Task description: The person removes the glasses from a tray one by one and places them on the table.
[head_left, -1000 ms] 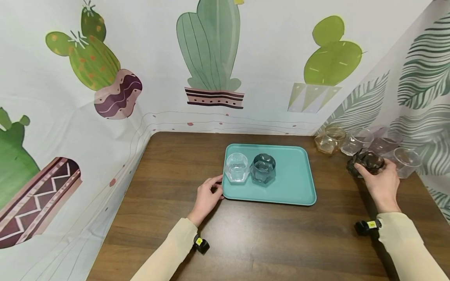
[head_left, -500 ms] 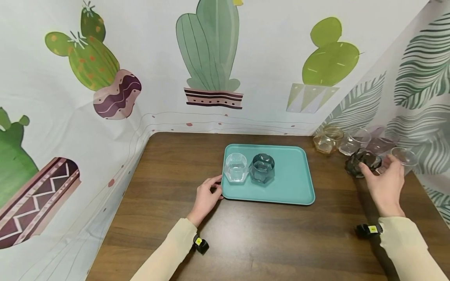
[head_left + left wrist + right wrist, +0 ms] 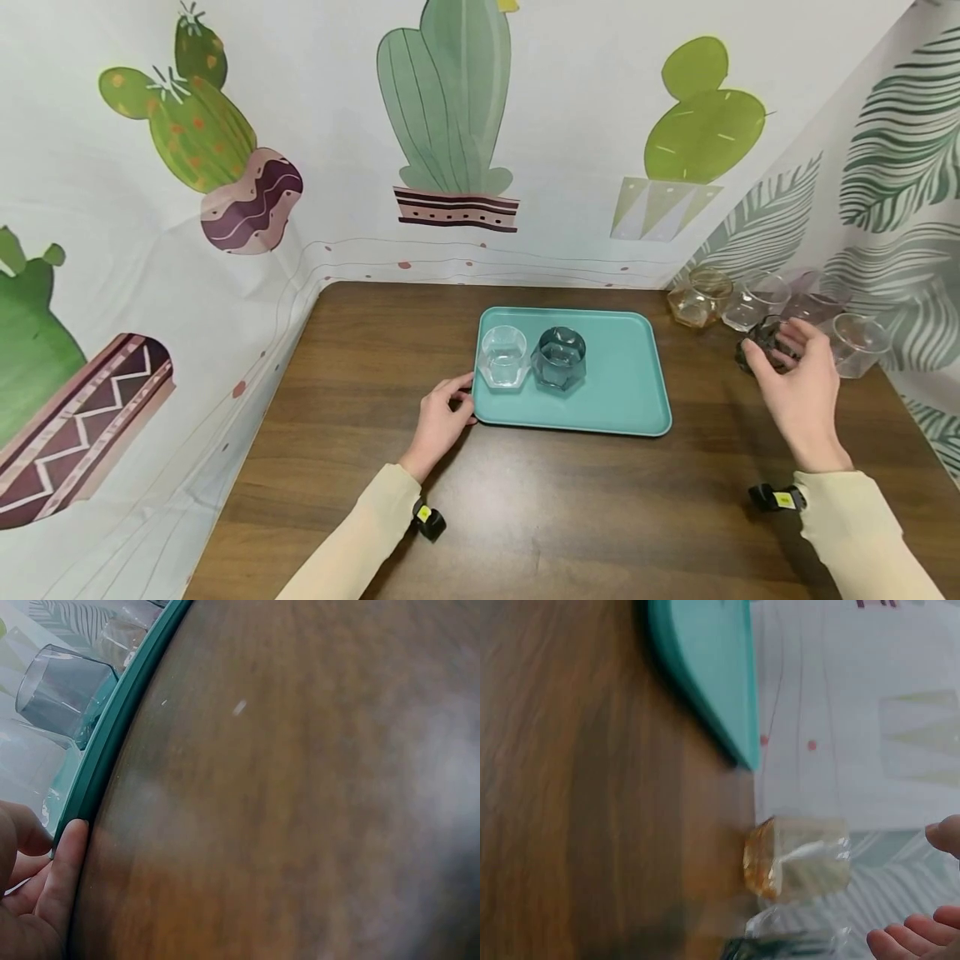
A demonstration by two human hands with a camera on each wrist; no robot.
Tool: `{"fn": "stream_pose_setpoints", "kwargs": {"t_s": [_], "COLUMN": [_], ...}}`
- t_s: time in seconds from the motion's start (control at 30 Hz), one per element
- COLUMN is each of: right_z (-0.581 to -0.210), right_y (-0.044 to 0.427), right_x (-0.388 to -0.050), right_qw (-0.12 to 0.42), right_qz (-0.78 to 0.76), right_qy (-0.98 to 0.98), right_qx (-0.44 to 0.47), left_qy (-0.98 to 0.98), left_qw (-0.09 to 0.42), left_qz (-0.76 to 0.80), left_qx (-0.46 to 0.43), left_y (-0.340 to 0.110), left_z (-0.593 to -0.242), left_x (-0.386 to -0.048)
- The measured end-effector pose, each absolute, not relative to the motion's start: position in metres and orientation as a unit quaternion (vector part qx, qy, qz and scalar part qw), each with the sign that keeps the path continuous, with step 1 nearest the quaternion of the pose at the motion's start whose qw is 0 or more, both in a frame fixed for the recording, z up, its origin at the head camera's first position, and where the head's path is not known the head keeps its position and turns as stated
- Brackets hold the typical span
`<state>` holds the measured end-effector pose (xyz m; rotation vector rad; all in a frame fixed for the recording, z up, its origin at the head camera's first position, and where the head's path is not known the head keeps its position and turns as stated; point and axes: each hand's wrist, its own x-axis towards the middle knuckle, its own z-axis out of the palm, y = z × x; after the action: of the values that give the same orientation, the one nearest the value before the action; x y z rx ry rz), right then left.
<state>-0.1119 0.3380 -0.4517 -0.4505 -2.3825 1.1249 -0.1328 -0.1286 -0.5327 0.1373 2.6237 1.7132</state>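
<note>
My left hand (image 3: 438,423) pinches the near left corner of a teal tray (image 3: 622,408); in the left wrist view, its fingers (image 3: 64,862) are at the tray's rim. On the tray stand a clear faceted glass (image 3: 504,358) and a smoky grey glass (image 3: 560,360), side by side. Over at the right, my right hand (image 3: 806,392) hovers over a dark smoky glass (image 3: 763,333), partly covering it. Thumb and fingers (image 3: 911,941) are spread apart in the right wrist view, with nothing visible between them.
Behind the dark glass, an amber glass (image 3: 700,298), a clear glass (image 3: 756,302) and a purplish glass (image 3: 819,298) line the wall. Another clear glass (image 3: 858,346) stands to the right of my right hand. Patterned cloth (image 3: 570,167) hangs behind the wooden table (image 3: 555,508).
My right hand, first at the dark glass, shifted right off it, then came back left over it. The dark glass stays about where it was. The left hand and tray are still.
</note>
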Motion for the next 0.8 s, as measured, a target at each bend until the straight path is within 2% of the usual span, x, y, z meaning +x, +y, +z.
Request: {"fn": "stream_pose_setpoints", "kwargs": {"t_s": [0.33, 0.8], "right_z": [-0.440, -0.444], "right_y": [0.304, 0.254], "right_x": [-0.113, -0.119], "right_qw": [0.221, 0.173], "right_qz": [0.434, 0.449], "right_qy": [-0.872, -0.876], "right_qx": [-0.058, 0.039], "left_qy": [0.834, 0.832], "left_qw": [0.002, -0.003], "left_qz": [0.550, 0.553], "left_qx": [0.046, 0.051], "left_y": [-0.129, -0.128], "left_z": [-0.534, -0.534], "left_x": [-0.134, -0.134]}}
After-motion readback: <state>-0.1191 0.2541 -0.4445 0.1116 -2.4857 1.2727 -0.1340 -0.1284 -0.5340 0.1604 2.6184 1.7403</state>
